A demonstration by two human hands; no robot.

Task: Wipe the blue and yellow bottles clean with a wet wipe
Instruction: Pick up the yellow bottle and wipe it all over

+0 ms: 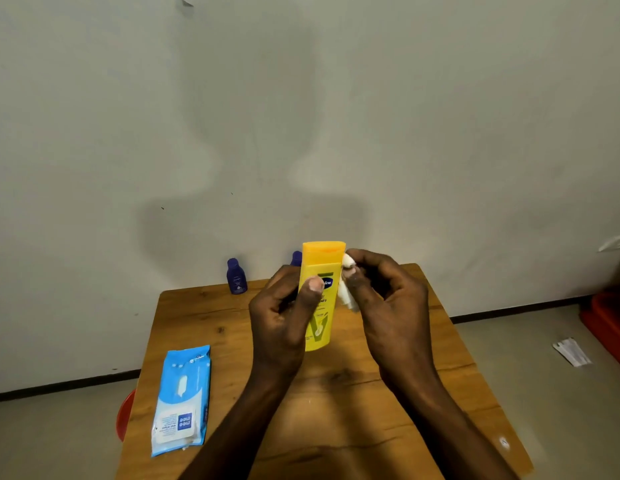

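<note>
At frame centre, the left hand [284, 313] grips the yellow bottle [320, 296] upright while the right hand [388, 292] pinches a bunched wipe [348, 289] against its side; turning the bottle would likely reach all faces.

Yellow bottle [320, 299] with orange cap and blue logo; white wipe [347, 285]; two dark blue bottles [236, 276] at the brown wood-grain table's [204, 317] far edge; light blue-and-white wipes pack [182, 398]
</note>
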